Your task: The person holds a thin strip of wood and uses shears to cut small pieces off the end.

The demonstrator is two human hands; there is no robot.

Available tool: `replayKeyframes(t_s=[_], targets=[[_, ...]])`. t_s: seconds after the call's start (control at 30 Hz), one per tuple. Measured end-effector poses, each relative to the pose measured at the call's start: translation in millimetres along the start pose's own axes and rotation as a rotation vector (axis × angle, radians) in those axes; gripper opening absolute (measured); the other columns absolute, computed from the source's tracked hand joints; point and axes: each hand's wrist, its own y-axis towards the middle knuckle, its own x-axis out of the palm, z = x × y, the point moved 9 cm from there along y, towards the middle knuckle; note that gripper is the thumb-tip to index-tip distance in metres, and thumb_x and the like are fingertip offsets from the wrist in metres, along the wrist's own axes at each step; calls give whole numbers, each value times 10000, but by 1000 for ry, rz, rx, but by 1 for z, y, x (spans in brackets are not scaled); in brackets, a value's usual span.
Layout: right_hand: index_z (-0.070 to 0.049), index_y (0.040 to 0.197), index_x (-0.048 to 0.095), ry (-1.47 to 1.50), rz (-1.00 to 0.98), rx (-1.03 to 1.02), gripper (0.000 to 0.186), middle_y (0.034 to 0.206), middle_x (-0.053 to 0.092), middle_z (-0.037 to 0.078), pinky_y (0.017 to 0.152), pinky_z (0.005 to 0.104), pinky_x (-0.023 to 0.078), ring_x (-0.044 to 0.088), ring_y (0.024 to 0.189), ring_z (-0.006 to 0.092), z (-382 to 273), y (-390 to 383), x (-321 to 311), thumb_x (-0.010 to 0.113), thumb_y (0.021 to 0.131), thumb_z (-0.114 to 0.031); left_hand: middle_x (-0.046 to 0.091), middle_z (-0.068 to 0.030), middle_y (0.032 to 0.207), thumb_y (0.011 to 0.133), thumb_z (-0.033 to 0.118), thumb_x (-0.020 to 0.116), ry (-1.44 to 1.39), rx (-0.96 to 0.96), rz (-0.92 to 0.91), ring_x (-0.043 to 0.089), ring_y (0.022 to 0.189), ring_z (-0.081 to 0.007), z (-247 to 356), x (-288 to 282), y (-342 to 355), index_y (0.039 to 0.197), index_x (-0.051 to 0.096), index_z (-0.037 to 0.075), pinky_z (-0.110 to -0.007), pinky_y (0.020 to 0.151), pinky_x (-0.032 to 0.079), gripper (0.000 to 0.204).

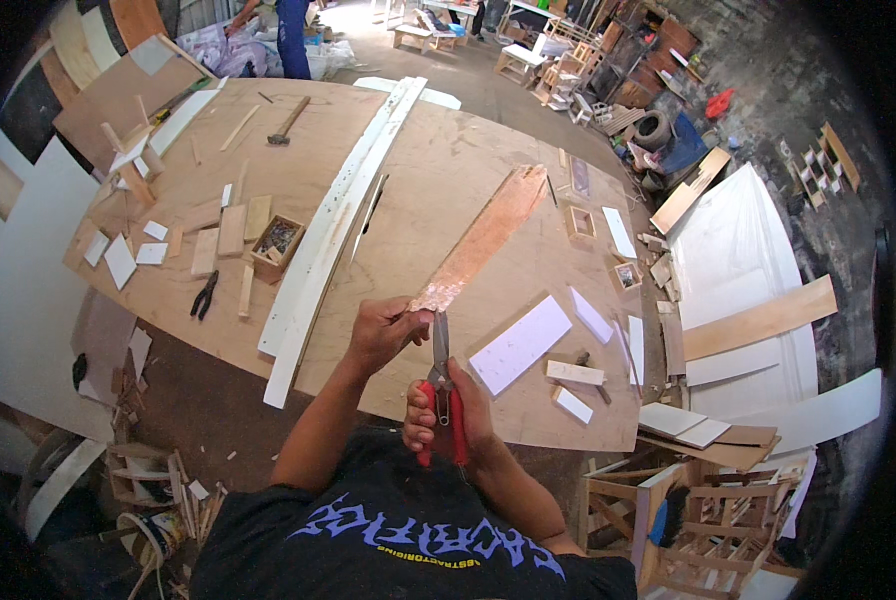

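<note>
A long copper-coloured strip (488, 235) slants up and away over the table, its near end rough and shiny. My left hand (383, 335) pinches that near end between thumb and fingers. Wrapped round the red handles of a pair of metal snips (441, 350) is my right hand (458, 405). The grey blades point up and meet the strip's near end beside my left fingers; whether they bite into it cannot be made out. Right of my hands, a white board (520, 345) lies flat on the table (398, 375).
Long white boards (343, 235) cross the table on the left. Beyond them lie black-handled pliers (204, 296), a box of small hardware (278, 241), wood blocks (231, 230) and a hammer (288, 122). A wooden frame (658, 510) stands at lower right. Another person (291, 40) is at far left.
</note>
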Motion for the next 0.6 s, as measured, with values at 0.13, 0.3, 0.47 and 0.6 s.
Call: replayKeyframes(t_s=[0.13, 0.3, 0.47, 0.6], targets=[[-104, 832, 504, 137, 98, -97, 653, 593, 456, -23, 605, 356, 451, 497, 517, 183, -4, 6, -32, 313, 983, -710, 655, -43, 706, 968, 251, 655, -36, -126, 174, 596, 638, -85, 7, -19, -2, 935, 748, -11, -246, 591, 496, 280], [-10, 1072, 576, -39, 49, -238, 644, 849, 619, 118, 769, 436, 520, 638, 793, 288, -14, 1, -44, 328, 1022, -602, 646, -41, 705, 980, 282, 623, 53, -139, 50, 582, 632, -85, 25, -22, -13, 957, 753, -2, -246, 581, 481, 313], [52, 1193, 567, -291, -16, -243, 643, 1026, 660, 201, 903, 506, 526, 668, 964, 356, -20, -11, -4, 328, 1040, -525, 656, -36, 726, 993, 280, 606, 16, -74, 2, 597, 653, -86, 35, -14, -15, 999, 733, -6, -249, 586, 490, 313], [61, 1167, 574, -277, -129, -145, 653, 991, 668, 191, 912, 510, 523, 670, 949, 359, -20, -17, 21, 330, 1038, -532, 679, -37, 777, 1001, 282, 598, -45, -9, -48, 610, 674, -85, 54, 3, -17, 1012, 717, -7, -253, 596, 499, 313]])
